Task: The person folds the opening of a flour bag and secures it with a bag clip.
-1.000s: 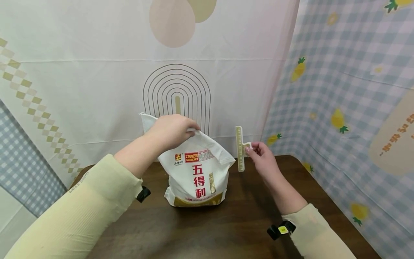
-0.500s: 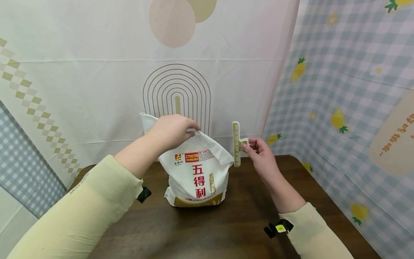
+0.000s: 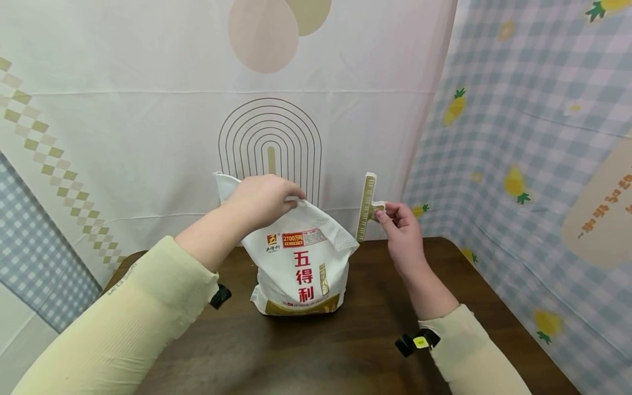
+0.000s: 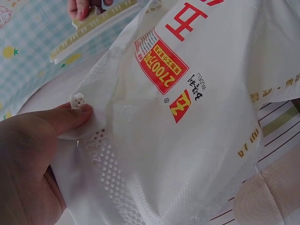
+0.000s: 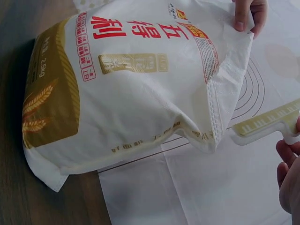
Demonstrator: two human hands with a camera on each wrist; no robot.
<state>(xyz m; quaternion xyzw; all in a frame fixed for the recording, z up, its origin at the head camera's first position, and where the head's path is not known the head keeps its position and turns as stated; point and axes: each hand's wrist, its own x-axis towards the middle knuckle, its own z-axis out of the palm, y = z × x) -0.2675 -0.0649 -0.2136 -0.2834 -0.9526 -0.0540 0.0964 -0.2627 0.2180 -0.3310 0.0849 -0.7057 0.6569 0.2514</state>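
Observation:
A white flour bag (image 3: 301,263) with red lettering and a gold base stands upright on the table. Its top is folded over. My left hand (image 3: 264,200) pinches the top edge of the bag, and in the left wrist view the thumb (image 4: 75,117) presses on the folded plastic. To the right of the bag, my right hand (image 3: 405,233) pinches the short handle of a long olive-and-white bag clip (image 3: 366,211). The clip is held in the air, near vertical and slightly tilted, apart from the bag's right top corner.
Beneath the bag is a dark brown wooden table (image 3: 306,356). A pale patterned cloth (image 3: 148,137) hangs close behind it, and a blue checked cloth (image 3: 533,109) borders the right side.
My right hand has risen with the bag clip, shifting left and then back right. The clip now leans, its top toward the right. The left hand and flour bag have stayed put.

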